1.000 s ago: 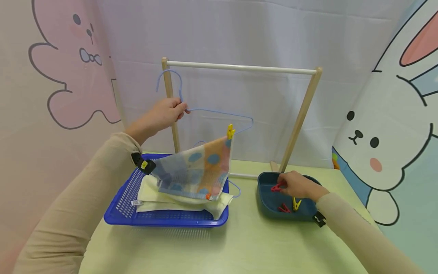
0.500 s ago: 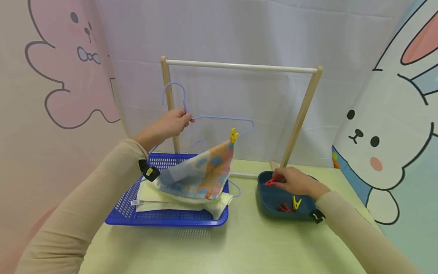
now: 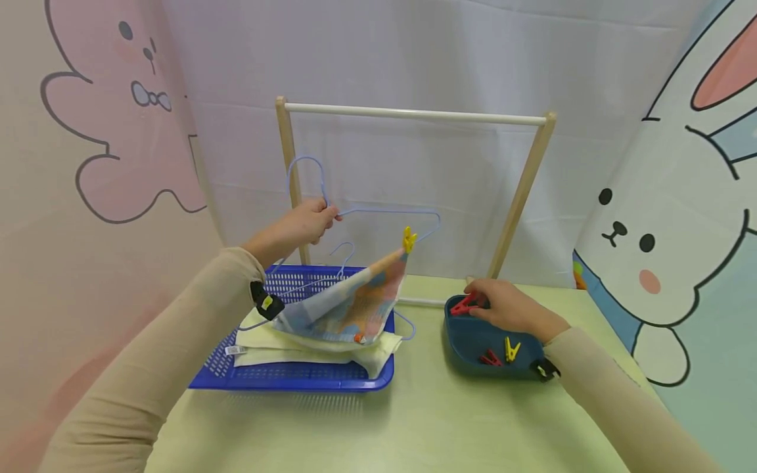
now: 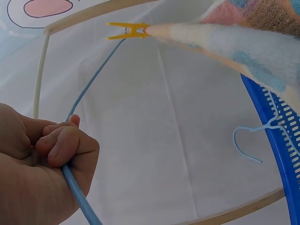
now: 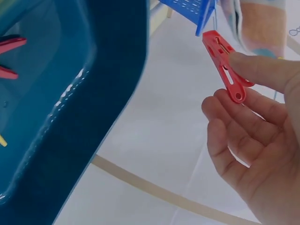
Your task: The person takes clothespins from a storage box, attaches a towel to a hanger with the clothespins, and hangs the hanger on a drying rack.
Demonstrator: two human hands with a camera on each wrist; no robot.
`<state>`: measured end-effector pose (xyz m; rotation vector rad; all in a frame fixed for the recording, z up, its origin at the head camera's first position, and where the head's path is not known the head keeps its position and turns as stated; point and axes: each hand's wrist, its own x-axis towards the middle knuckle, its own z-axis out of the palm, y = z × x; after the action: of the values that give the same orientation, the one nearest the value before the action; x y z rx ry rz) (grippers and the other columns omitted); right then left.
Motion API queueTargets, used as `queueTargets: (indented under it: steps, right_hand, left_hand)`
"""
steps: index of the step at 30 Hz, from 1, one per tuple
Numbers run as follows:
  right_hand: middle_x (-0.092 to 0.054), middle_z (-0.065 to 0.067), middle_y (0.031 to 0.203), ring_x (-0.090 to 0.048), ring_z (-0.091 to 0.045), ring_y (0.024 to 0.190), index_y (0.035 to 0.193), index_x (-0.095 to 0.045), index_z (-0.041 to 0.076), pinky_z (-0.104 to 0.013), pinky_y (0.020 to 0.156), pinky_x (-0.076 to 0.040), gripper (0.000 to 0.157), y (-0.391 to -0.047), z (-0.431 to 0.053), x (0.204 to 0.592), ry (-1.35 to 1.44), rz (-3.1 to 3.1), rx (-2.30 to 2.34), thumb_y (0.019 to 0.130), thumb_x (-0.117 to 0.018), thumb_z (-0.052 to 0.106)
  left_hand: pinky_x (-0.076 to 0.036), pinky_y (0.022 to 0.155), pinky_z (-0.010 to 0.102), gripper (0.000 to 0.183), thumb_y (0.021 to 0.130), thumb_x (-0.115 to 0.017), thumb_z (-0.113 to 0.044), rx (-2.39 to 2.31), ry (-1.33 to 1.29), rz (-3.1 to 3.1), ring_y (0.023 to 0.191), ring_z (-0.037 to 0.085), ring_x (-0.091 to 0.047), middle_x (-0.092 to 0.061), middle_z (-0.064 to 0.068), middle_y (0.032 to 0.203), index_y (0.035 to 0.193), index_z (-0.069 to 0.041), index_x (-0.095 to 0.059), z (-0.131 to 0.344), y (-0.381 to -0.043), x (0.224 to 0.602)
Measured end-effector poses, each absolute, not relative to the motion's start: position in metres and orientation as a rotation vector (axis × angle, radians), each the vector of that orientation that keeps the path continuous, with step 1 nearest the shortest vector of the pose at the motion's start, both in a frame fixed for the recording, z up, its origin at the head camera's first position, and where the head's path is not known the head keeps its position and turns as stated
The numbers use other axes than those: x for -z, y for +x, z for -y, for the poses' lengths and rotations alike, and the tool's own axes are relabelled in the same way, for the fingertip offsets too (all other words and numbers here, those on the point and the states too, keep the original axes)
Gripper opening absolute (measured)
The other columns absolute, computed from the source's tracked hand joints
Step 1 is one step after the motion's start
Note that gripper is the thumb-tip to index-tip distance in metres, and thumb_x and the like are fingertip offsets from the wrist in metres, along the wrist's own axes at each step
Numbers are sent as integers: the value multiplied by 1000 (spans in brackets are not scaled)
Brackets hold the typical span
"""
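Note:
My left hand grips a light blue wire hanger just below its hook, in the air above the basket. A yellow clothespin clamps one corner of a patterned towel to the hanger's right end; the rest of the towel droops onto pale yellow cloths. Over the left part of a dark teal bin, my right hand pinches a red clothespin between thumb and fingers. Inside the bin lie another red clothespin and a yellow one.
A blue perforated basket stands at the left of the pale green table, holding the cloths. Another blue hanger sticks up from it. Behind stands a wooden rack with a white rail.
My left hand has lowered the hanger and shifted it slightly right, so the towel sags more. My right hand has lifted the red clothespin up and leftward from the bin's inside.

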<state>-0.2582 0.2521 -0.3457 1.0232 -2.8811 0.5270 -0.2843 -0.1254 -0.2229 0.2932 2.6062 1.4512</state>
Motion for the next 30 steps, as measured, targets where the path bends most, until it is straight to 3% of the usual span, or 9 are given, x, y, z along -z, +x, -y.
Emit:
queueTargets:
  steps: [24, 30]
  right_hand:
    - [-65, -8, 99, -63, -15, 79, 117, -62, -4, -28, 64, -50, 38, -242, -216, 327, 1269, 2616, -558, 81, -73, 0]
    - [-64, -9, 103, -61, -13, 78, 121, -60, -4, -29, 63, -50, 40, -240, -208, 325, 1288, 2626, -554, 82, -71, 0]
  left_hand:
    - [-26, 52, 23, 30, 104, -32, -19, -1487, 299, -2530, 52, 10, -27, -40, 5, 82, 115, 4, -48, 110, -282, 236]
    - [-24, 50, 23, 29, 104, -32, -19, -1497, 268, -2499, 48, 9, -24, -37, 2, 72, 114, 1, -50, 102, -282, 238]
